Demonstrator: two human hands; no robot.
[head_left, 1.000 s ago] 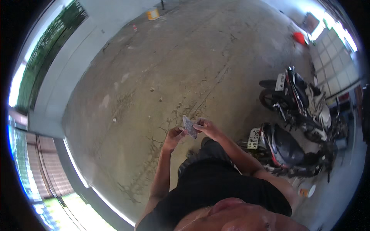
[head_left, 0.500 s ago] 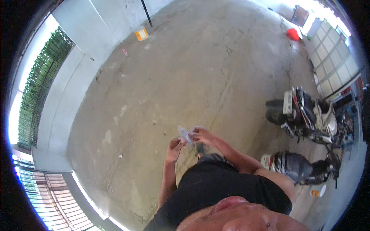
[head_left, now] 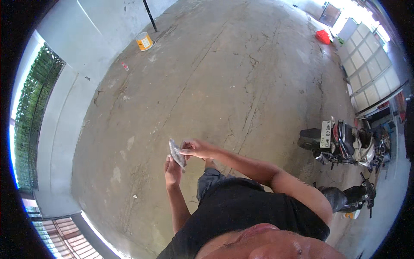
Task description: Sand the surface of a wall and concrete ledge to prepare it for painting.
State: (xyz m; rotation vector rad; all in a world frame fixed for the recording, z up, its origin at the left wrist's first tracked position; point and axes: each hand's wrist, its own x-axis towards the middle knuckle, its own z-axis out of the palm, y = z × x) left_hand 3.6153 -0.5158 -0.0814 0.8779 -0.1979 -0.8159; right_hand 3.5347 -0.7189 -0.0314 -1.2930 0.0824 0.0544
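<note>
A crumpled, greyish translucent plastic piece (head_left: 177,154), narrow and long, is held up in front of my body over the floor. Whether it is a small bag or a flattened bottle, I cannot tell. My left hand (head_left: 173,172) pinches its lower left side, thumb and fingers closed. My right hand (head_left: 196,149) grips it from the right, near its upper middle. Part of the plastic is hidden behind the fingers of both hands.
Cracked concrete floor (head_left: 207,95) spreads ahead. A yellow-and-white bucket (head_left: 144,41) and a small bottle (head_left: 125,66) are near the left wall. On the right stand a motorcycle (head_left: 345,140), a scooter (head_left: 351,196) and a white gridded panel (head_left: 371,64). A red bag (head_left: 322,37) lies far right.
Both hands have shifted left with the plastic piece, which stays gripped between them. The view has turned slightly, and a foot has moved beneath my body.
</note>
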